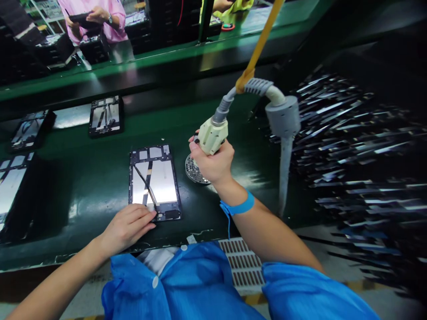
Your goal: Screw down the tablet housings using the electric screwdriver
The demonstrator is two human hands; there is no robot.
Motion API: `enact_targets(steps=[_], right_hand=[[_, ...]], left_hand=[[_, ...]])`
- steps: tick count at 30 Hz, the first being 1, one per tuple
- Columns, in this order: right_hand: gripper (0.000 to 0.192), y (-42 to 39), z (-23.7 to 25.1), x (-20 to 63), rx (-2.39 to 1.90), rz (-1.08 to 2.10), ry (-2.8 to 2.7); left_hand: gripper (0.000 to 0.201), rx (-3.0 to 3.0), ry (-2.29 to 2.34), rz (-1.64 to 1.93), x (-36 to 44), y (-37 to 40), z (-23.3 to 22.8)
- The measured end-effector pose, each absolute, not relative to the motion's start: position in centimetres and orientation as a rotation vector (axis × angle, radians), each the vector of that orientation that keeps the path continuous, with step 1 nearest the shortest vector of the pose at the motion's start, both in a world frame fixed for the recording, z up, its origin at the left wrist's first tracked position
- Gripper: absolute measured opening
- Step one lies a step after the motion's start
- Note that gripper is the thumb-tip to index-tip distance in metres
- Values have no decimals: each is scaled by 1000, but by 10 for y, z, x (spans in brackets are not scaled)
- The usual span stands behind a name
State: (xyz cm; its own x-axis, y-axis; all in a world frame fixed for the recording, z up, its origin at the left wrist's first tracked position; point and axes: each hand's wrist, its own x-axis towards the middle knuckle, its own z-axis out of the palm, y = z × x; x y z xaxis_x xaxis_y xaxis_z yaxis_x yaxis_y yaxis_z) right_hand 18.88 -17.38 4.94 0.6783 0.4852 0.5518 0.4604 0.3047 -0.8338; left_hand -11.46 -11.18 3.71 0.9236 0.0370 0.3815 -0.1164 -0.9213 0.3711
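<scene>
Left hand (128, 227) flat, fingers together, pressing near edge of tablet frame (154, 182) on green bench (83, 186); right hand (213, 162) fist-wrapped round hanging electric screwdriver (213, 133), above round screw tray (195, 171) just right of frame

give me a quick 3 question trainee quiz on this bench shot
1. True or false: the left hand rests on the near corner of the tablet frame.
2. What does the right hand grip? A) electric screwdriver B) tweezers C) brush
3. Fill in: the round perforated screw tray lies just ____ the right hand.

Key
1. True.
2. A, the cream electric screwdriver, hung from a yellow cord.
3. Under.
</scene>
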Motion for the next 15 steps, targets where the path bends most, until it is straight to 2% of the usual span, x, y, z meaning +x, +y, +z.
enact_targets(steps=[10,15], right_hand=[[17,-173,47,190,-1307,36,-890],[20,-176,48,191,-1299,57,-880]], left_hand=[[32,2808,25,599,-117,-117,19],[34,2829,267,572,-124,-135,18]])
